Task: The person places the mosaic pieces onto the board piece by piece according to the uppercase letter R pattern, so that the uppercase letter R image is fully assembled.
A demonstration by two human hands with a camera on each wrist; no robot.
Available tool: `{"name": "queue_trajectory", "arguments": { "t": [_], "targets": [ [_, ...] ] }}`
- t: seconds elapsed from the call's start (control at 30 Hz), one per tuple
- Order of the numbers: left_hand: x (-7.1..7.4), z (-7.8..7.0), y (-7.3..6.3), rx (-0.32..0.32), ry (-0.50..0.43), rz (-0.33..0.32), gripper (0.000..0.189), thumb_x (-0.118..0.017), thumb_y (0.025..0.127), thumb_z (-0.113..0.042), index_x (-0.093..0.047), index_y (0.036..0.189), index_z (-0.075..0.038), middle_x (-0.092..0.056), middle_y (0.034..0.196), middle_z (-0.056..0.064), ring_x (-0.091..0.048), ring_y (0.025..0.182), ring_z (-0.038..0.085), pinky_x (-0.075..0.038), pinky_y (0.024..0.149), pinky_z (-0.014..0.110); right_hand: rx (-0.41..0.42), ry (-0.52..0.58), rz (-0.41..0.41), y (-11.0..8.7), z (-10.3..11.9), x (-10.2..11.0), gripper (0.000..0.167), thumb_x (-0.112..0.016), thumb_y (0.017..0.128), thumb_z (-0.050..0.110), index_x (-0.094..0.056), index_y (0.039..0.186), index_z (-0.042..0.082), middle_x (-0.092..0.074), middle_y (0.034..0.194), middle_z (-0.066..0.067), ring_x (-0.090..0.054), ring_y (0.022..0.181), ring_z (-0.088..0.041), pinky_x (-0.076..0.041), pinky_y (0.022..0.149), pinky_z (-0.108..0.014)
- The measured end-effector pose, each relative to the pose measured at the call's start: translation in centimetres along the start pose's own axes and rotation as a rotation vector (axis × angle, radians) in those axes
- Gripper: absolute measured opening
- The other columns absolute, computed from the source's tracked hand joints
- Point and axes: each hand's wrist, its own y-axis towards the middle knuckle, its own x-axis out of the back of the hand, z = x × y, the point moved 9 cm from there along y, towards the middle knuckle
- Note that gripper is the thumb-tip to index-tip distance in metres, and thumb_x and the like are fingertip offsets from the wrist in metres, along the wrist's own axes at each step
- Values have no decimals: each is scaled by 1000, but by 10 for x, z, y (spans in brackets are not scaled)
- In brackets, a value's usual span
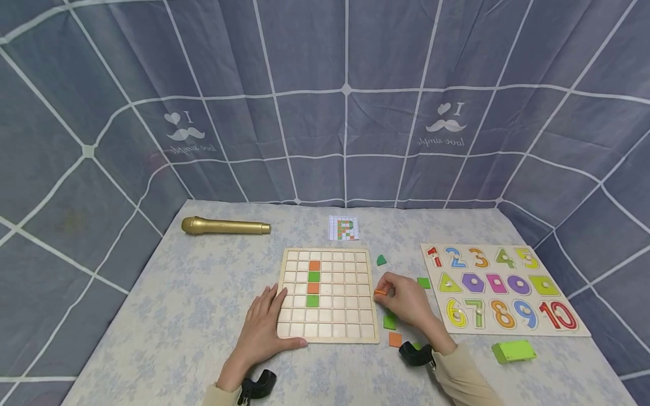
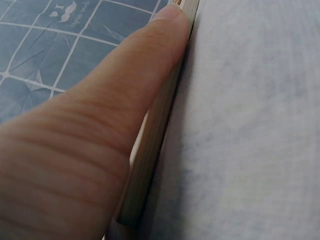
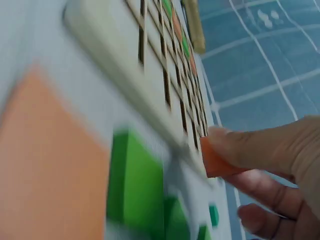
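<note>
The two hands are apart, on opposite sides of the wooden grid board (image 1: 350, 304). The left hand (image 1: 265, 324) lies spread at the board's near left corner: fingers extended along the left side, thumb laid along the near edge, contact confirmed in the left wrist view. The right hand (image 1: 406, 299) pinches an orange tile (image 3: 214, 160) between thumb and finger, just beside the board's right edge; whether the tile touches that edge cannot be told.

The board lies flat on the surface (image 1: 152, 316). Four tiles sit in its third column from the left, in an unbroken run from the second row down: upper orange square (image 1: 315, 265), upper green square (image 1: 313, 276), lower orange square (image 1: 313, 288), lower green square (image 1: 312, 301).

Loose pieces near the right hand: a dark green rounded piece (image 1: 381, 260) beyond it, a green tile (image 1: 424, 282) beside the number puzzle (image 1: 518, 332), and, nearer the person, another green tile (image 1: 389, 321) and a loose orange tile (image 1: 395, 339). A further green piece (image 1: 416, 345) is partly hidden by the black wrist device (image 1: 415, 356).

Beyond the board lies a pattern card (image 1: 343, 228); to its left, a gold microphone (image 1: 225, 226). A green block (image 1: 514, 351) rests just in front of the number puzzle.
</note>
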Motion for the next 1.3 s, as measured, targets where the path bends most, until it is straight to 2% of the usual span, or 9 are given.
{"name": "queue_trajectory", "arguments": {
  "t": [0.17,0.27,0.37,0.6,0.87,1.1,1.3],
  "targets": [
    [0,0,0,0,-1,0,117,-73,61,-71,-33,147,-3,-25,150,22,-15,139,38,-15,109,55,48,106,-3,2,26,-14,23,-84,73,21,-61,73,22,-53,64,16,-44,51,-4,-38,46,-23],
    [0,0,0,4,2,4,117,-72,62,-71,-33,147,-3,-25,150,21,-14,139,38,-15,109,56,117,131,14,4,46,-28,23,-84,73,21,-60,71,22,-52,64,16,-44,53,-3,-38,48,-23],
    [0,0,0,12,0,8,117,-72,61,-72,-32,147,-3,-25,151,21,-13,140,37,-14,109,55,178,144,47,6,65,-43,24,-83,75,23,-60,70,23,-52,66,16,-44,54,-3,-39,49,-23],
    [0,-1,1,25,-10,23,118,-72,61,-72,-30,149,-4,-22,152,20,-11,141,35,-12,111,53,222,197,136,11,93,-73,22,-82,76,25,-60,72,24,-53,65,16,-43,52,-3,-37,48,-22],
    [2,-3,0,8,3,4,118,-72,61,-72,-31,148,-3,-24,151,20,-12,141,36,-13,110,53,251,155,141,18,104,-89,25,-83,74,29,-59,69,25,-52,64,18,-44,53,0,-37,49,-19],
    [1,-3,1,-4,8,-4,118,-72,61,-72,-32,148,-2,-24,151,21,-13,140,36,-13,110,53,251,74,142,18,105,-89,25,-83,72,33,-60,66,26,-50,63,18,-45,58,-1,-38,52,-19],
    [0,-2,1,-2,3,-3,117,-72,62,-71,-31,148,-3,-23,152,20,-12,141,35,-13,110,53,293,18,151,17,110,-86,17,-81,77,28,-68,67,24,-54,66,17,-47,65,-2,-40,56,-19]
  ]
}}
